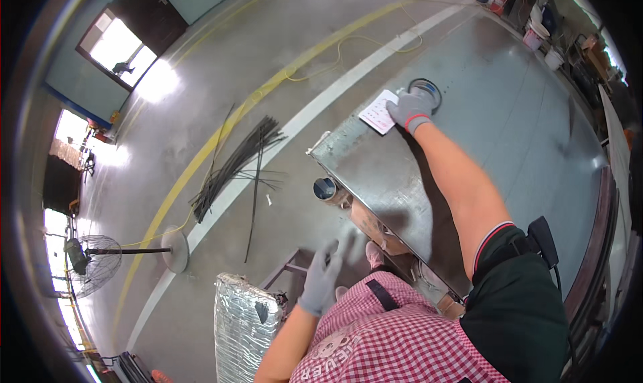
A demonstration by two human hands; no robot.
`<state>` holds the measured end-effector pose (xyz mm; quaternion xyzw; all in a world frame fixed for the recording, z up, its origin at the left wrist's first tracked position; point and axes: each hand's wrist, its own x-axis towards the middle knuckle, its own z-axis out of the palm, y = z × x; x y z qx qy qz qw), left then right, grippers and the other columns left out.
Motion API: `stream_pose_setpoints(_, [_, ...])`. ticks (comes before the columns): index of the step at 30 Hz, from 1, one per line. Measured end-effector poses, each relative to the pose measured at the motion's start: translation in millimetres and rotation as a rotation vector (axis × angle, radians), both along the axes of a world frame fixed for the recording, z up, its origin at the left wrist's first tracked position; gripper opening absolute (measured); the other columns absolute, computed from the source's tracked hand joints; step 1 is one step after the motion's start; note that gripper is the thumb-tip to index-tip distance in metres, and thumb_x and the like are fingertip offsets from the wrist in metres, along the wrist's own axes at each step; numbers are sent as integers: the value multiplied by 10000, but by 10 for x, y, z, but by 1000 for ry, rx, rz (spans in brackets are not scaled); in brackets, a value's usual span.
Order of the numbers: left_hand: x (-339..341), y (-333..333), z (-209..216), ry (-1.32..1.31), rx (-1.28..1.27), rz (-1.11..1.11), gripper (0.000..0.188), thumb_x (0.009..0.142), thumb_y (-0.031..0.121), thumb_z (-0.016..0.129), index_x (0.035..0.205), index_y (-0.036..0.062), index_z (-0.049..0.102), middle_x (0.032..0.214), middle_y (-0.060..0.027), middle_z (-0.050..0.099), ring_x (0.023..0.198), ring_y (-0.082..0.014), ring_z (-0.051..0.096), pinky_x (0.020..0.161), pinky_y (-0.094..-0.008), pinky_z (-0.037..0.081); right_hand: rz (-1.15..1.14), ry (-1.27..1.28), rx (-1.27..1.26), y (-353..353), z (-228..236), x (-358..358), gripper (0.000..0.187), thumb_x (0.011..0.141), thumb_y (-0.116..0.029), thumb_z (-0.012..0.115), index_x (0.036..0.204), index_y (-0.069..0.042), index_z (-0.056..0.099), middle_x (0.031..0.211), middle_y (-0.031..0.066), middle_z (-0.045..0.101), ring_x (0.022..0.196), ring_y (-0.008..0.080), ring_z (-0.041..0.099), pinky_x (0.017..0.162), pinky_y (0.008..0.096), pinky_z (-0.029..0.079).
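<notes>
My right hand (414, 108), in a grey glove with a red cuff edge, is stretched out over the far part of a metal-topped table (388, 162). Its fingers are closed at a black ring (437, 94), whose lower left side they cover. The thumb side lies against a small white card (378, 113) with writing, flat near the table's edge. Lower down, my left hand (322, 278), gloved in grey too, hangs off the table with fingers apart and nothing in them. Close to it stands a foil-wrapped block (246, 323).
Below the table edge are a round can (325, 189) and a brown carton (375, 225). A bundle of thin dark rods (234, 169) lies on the floor. At left stands a pedestal fan (97, 259); a yellow cable (338, 51) runs across the floor. Buckets (534, 38) stand far right.
</notes>
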<state>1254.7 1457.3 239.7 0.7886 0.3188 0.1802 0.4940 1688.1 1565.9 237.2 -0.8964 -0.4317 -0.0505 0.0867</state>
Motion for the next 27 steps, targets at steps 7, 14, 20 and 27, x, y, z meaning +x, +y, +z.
stream_pose_setpoints(7, [451,459,-463,-910,-1539,79,542,930,341,568,1339,22,410,1306,-132,505,1240,-278,477,1065,-473,380,578,-55,265,-1116,75,-1736,315,774,-389,653,799,-75,653,936,154,592,873,349,570,791,472,435])
stream_pose_setpoints(14, [-377,-645,-480,-87,-1058,-296,519,867,-19,494,1372,-59,381,1294,-121,527,1132,-165,546,962,-322,443,404,337,162,-2941,20,-2911,401,733,-314,704,1020,-40,651,1026,180,589,935,357,580,846,444,454])
stream_pose_setpoints(20, [-546,-1421,-444,497,-1321,-508,479,852,-4,565,1321,-34,472,1217,-114,578,1083,-182,569,931,-312,464,-402,1140,470,-4768,-587,-3974,314,795,-273,714,956,-10,655,847,65,619,831,205,597,760,355,478])
stream_pose_setpoints(27, [56,-2136,-972,433,-946,-930,591,834,7,596,1377,-30,367,1303,-137,514,1181,-191,509,985,-324,424,-978,1548,791,-5370,-787,-4246,297,895,-250,625,993,29,647,861,29,639,776,89,574,664,268,488])
